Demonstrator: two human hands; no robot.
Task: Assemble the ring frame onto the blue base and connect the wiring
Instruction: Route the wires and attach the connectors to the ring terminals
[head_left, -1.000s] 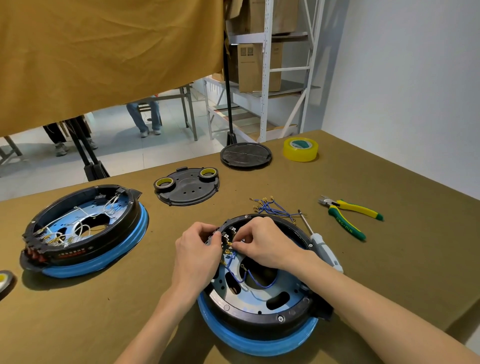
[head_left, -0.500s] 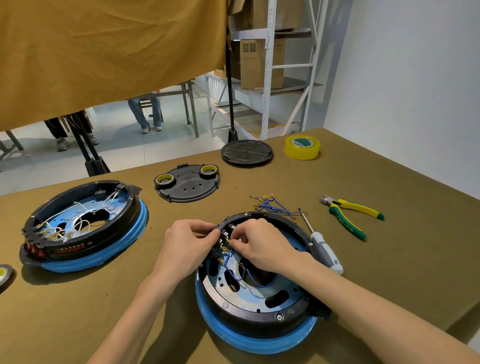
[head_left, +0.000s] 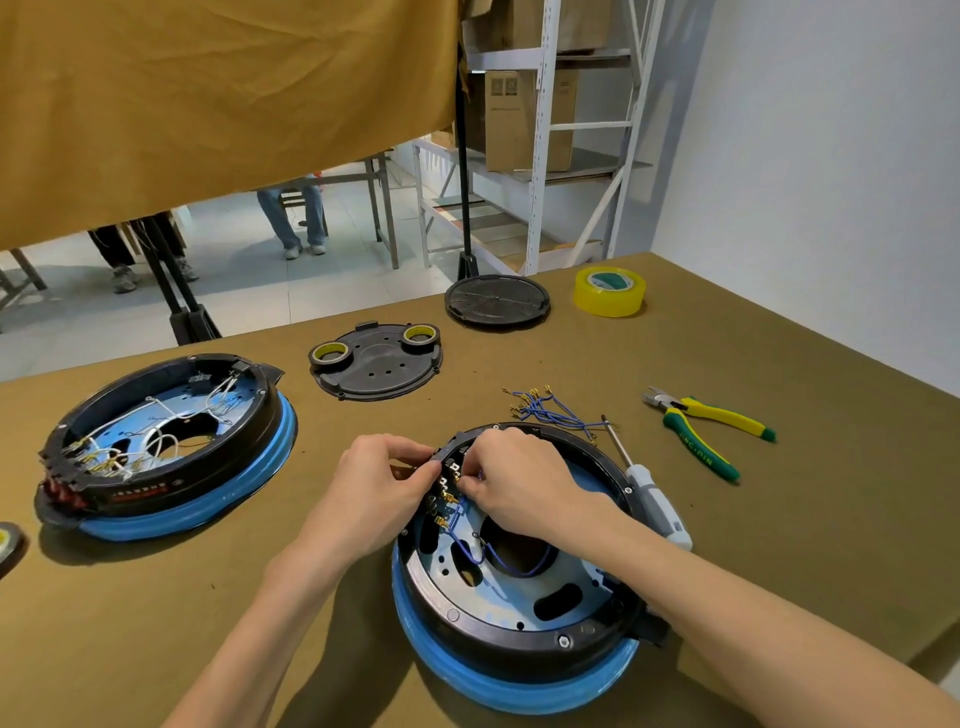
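Near centre of the table (head_left: 779, 519): the blue base (head_left: 519, 691) with the black ring frame (head_left: 519, 631) already seated on it. Wiring step looks to be in hand, not seating.

Left hand (head_left: 376, 486) grips the frame's left-far rim, fingers curled over the edge, seemingly steadying it. Right hand (head_left: 519, 486) reaches in from the right, fingertips pinched at the row of brass terminals (head_left: 448, 500) inside that rim. It likely holds a wire end or connector there, but the pinched item itself is covered by the fingers.

One blue wire (head_left: 498, 564) loops across the base plate from the terminals; where its other end lands I cannot make out.

Spare blue leads (head_left: 545, 410) lie just beyond the frame's far edge, apart from it. A screwdriver (head_left: 649, 493) rests against the frame's right side. Pliers (head_left: 706, 434) further right, untouched.

Judgement: several terminals appear unwired, so the next move calls for pushing this connector fully home, then fetching another lead from the pile. Needs a fine, straight push, since the tabs look small and close together.

Far left: a second unit (head_left: 166, 447), frame on blue base, white wiring inside. Possibly a reference piece. Its red switches at the left edge are partly cut off by the frame wall.

Right forearm hides the frame's near-right corner.
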